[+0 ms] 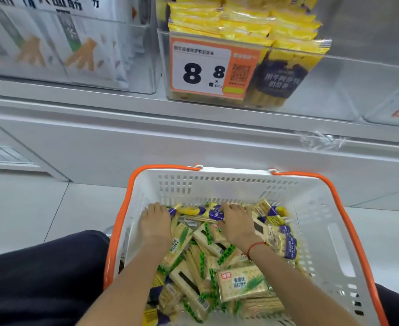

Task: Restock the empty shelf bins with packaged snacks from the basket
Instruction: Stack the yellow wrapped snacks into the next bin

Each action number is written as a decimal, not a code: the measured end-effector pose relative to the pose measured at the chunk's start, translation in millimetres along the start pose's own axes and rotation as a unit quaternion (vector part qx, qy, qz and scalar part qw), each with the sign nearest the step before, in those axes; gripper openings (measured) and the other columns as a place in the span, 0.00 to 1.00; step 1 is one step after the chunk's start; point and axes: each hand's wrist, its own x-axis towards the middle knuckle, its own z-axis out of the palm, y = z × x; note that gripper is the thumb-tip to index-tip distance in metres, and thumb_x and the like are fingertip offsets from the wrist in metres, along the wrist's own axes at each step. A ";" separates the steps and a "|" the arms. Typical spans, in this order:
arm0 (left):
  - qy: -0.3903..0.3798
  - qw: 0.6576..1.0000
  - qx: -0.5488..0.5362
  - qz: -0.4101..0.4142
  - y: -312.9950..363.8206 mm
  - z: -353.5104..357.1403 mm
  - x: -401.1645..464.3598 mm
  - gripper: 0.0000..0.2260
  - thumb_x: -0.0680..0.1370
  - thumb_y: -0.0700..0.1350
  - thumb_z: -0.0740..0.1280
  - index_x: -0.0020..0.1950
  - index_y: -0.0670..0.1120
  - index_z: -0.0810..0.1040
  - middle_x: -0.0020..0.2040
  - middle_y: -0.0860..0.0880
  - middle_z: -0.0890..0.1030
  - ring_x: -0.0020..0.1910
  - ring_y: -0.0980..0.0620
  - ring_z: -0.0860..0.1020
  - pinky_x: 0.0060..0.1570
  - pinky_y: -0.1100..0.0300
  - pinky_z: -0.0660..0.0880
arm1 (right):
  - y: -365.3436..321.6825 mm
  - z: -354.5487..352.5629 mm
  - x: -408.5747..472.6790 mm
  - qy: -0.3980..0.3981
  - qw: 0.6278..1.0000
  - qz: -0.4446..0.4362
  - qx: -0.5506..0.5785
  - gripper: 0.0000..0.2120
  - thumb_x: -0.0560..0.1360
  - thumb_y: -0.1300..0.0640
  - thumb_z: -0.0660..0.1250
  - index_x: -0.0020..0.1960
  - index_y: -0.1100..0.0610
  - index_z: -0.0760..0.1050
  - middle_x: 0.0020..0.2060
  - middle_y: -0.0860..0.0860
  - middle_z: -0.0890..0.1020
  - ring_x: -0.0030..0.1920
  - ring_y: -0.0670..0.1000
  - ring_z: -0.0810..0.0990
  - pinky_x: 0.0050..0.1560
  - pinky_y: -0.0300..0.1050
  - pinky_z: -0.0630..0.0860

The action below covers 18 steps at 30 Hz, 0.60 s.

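Resting flat on snack packets (240, 282), left hand (155, 223) lies released; right hand (235, 222) grasps some.

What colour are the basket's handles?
Orange handles on a white basket, seen in the head view.

Both hands reach into the white basket (311, 208); left hand (155, 223) and right hand (235, 222) rest on cracker packets (242, 282).

place: shop | price tag (202, 67) on shelf bin (311, 90) | shopping basket (311, 220)
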 end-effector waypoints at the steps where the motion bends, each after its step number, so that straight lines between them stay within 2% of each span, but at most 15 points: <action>1: -0.001 1.000 -0.007 0.002 0.0 0.8 -1.3 0.17 0.77 0.45 0.64 0.66 0.45 0.67 0.64 0.46 0.70 0.66 0.47 0.67 0.64 0.57 0.64 | 0.3 -3.5 -1.7 -0.004 1.000 -0.003 -0.002 0.21 0.78 0.50 0.62 0.68 0.56 0.64 0.63 0.55 0.75 0.66 0.57 0.70 0.68 0.53 0.61; 5: -0.008 0.996 -0.089 -0.007 -2.1 -8.7 -14.1 0.15 0.82 0.51 0.56 0.64 0.45 0.69 0.62 0.45 0.71 0.63 0.46 0.70 0.62 0.56 0.66 | 6.6 -19.2 -15.2 -0.028 0.999 0.008 0.015 0.30 0.73 0.47 0.70 0.68 0.58 0.63 0.64 0.55 0.73 0.65 0.57 0.71 0.68 0.51 0.62; 7: -0.041 0.977 -0.204 -0.040 -7.3 -15.4 -18.0 0.14 0.82 0.49 0.56 0.63 0.43 0.69 0.60 0.43 0.73 0.59 0.43 0.73 0.55 0.54 0.70 | 9.9 -28.5 -28.4 -0.040 0.997 0.020 0.059 0.30 0.71 0.44 0.71 0.67 0.57 0.69 0.63 0.54 0.74 0.64 0.56 0.71 0.67 0.51 0.65; 8: -0.056 0.953 -0.292 -0.067 -11.1 -19.6 -19.3 0.12 0.82 0.47 0.56 0.61 0.42 0.69 0.58 0.41 0.75 0.57 0.42 0.75 0.52 0.53 0.71 | 11.1 -34.0 -36.2 -0.040 0.994 0.027 0.103 0.28 0.70 0.44 0.72 0.65 0.57 0.72 0.61 0.54 0.76 0.63 0.55 0.73 0.65 0.49 0.68; 10: -0.079 0.881 -0.453 -0.114 -17.7 -29.0 -22.5 0.08 0.80 0.42 0.58 0.57 0.40 0.70 0.53 0.38 0.78 0.50 0.39 0.76 0.48 0.53 0.73 | 12.7 -44.6 -53.4 -0.035 0.966 0.042 0.254 0.23 0.71 0.46 0.73 0.60 0.59 0.77 0.54 0.53 0.81 0.57 0.53 0.77 0.58 0.47 0.73; 11: -0.083 0.840 -0.519 -0.132 -20.1 -35.6 -25.8 0.06 0.79 0.40 0.59 0.54 0.39 0.71 0.49 0.38 0.78 0.46 0.40 0.76 0.46 0.53 0.74 | 12.7 -50.2 -62.6 -0.038 0.936 0.044 0.346 0.20 0.70 0.49 0.74 0.57 0.58 0.79 0.51 0.52 0.82 0.53 0.52 0.79 0.55 0.45 0.75; 13: -0.097 0.768 -0.613 -0.155 -23.9 -50.9 -36.1 0.02 0.77 0.37 0.61 0.49 0.39 0.72 0.40 0.42 0.74 0.40 0.44 0.72 0.39 0.56 0.71 | 10.9 -62.0 -79.0 -0.030 0.861 0.047 0.505 0.13 0.70 0.53 0.75 0.52 0.55 0.78 0.46 0.50 0.81 0.46 0.48 0.79 0.43 0.33 0.76; 15: -0.110 0.737 -0.648 -0.161 -27.9 -64.0 -48.0 0.02 0.75 0.36 0.65 0.47 0.41 0.75 0.38 0.44 0.73 0.36 0.49 0.70 0.33 0.60 0.65 | 8.3 -72.1 -90.0 -0.017 0.799 0.061 0.598 0.17 0.70 0.58 0.75 0.53 0.55 0.71 0.46 0.50 0.79 0.42 0.43 0.77 0.34 0.27 0.73; 16: -0.117 0.731 -0.654 -0.157 -30.2 -68.6 -53.3 0.03 0.73 0.37 0.67 0.46 0.42 0.77 0.39 0.44 0.74 0.35 0.50 0.69 0.32 0.61 0.63 | 7.2 -75.6 -93.2 -0.008 0.785 0.057 0.616 0.21 0.70 0.59 0.75 0.56 0.56 0.68 0.48 0.51 0.79 0.42 0.42 0.77 0.34 0.27 0.73; 18: -0.148 0.719 -0.663 -0.144 -34.0 -78.6 -66.1 0.05 0.72 0.41 0.70 0.46 0.44 0.78 0.41 0.46 0.76 0.35 0.52 0.70 0.32 0.61 0.61 | 4.4 -82.0 -96.4 0.006 0.794 0.015 0.607 0.26 0.69 0.60 0.76 0.61 0.55 0.65 0.54 0.53 0.78 0.45 0.44 0.79 0.40 0.30 0.75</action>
